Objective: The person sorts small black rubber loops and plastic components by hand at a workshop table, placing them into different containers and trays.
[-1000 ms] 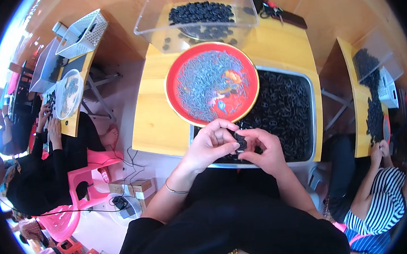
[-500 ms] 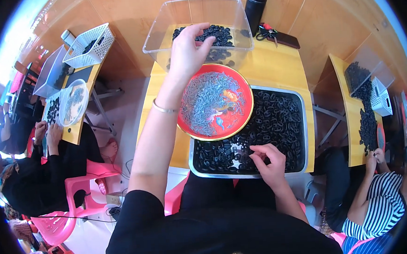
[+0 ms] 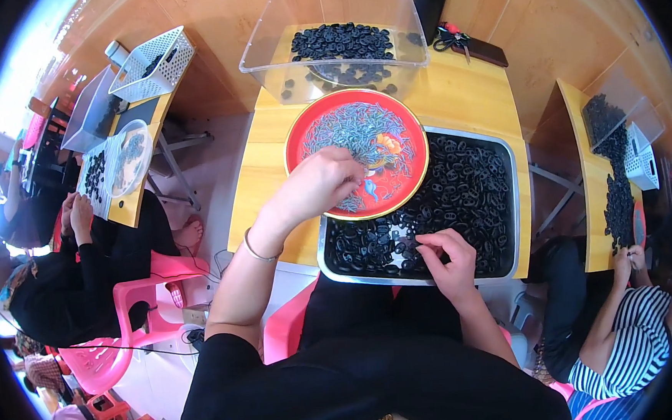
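Red dish (image 3: 392,188) now beneath the left hand (image 3: 320,182) previously above clear bin (image 3: 270,77)

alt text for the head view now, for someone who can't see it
A person's left hand is over a round red tray of thin grey pieces, the right hand over a metal tray of black parts. Behind stands a clear bin.
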### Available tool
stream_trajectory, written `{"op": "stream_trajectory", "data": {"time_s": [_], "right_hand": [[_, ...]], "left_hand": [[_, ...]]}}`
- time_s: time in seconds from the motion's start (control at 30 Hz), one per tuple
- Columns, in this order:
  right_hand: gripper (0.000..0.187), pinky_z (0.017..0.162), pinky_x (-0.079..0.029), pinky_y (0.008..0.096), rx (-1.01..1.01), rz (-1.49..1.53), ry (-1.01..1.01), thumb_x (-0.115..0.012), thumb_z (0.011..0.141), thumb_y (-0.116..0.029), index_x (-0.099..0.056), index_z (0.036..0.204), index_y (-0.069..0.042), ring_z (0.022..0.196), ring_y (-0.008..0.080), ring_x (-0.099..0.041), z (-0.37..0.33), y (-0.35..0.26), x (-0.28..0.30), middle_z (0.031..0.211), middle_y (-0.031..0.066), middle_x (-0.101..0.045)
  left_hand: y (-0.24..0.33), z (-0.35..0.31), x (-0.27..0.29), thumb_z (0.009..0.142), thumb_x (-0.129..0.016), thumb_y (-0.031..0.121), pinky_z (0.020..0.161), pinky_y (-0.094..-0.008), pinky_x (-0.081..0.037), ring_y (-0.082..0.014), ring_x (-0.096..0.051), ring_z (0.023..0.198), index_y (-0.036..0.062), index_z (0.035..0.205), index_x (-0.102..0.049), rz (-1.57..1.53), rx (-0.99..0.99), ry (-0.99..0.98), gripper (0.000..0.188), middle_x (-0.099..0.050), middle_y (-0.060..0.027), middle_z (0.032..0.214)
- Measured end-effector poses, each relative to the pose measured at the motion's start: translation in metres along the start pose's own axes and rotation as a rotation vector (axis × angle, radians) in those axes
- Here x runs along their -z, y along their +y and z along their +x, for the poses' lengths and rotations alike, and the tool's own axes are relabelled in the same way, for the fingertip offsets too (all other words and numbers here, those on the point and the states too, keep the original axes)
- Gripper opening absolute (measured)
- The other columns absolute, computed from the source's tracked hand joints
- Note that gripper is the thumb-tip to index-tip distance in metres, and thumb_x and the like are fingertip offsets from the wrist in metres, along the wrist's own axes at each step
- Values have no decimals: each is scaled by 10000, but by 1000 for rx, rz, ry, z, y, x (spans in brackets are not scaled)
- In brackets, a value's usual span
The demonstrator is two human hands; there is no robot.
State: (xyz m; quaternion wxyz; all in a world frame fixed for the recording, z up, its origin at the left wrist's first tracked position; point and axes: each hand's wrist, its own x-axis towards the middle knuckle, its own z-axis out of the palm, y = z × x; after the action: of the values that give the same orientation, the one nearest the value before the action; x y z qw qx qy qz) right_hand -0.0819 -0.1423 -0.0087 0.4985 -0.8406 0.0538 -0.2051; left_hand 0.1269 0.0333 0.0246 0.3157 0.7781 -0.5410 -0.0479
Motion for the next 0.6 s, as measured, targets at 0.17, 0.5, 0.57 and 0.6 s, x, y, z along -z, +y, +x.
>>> {"op": "stream_trajectory", "data": {"time_s": [0.17,0.5,0.57,0.6], "right_hand": [[141,527,-425,200,-13,-10,-14,-661,725,39,-659,857,-10,594,103,-539,1,-1,0,736,57,-587],[131,511,-413,200,22,2,8,-661,727,38,-662,846,-17,572,96,-528,1,1,-1,735,52,-585],[128,501,-406,201,21,13,3,-662,728,37,-662,843,-18,561,91,-521,1,0,0,734,50,-584],[128,501,-406,201,21,15,3,-662,728,37,-662,843,-18,561,91,-521,1,-1,0,734,50,-584]], "left_hand": [[7,1,0,643,-673,46,730,-369,-475,-283,-574,811,34,787,-635,107,26,-18,150,-571,-100,769],[2,3,-4,654,-677,50,718,-378,-470,-296,-574,802,20,775,-627,151,50,-34,135,-574,-111,774],[2,2,-5,656,-675,47,717,-377,-471,-296,-575,800,19,771,-626,156,69,-34,128,-574,-112,771],[2,1,-5,658,-672,44,716,-377,-471,-295,-576,798,17,767,-626,159,88,-32,122,-574,-112,769]]}}
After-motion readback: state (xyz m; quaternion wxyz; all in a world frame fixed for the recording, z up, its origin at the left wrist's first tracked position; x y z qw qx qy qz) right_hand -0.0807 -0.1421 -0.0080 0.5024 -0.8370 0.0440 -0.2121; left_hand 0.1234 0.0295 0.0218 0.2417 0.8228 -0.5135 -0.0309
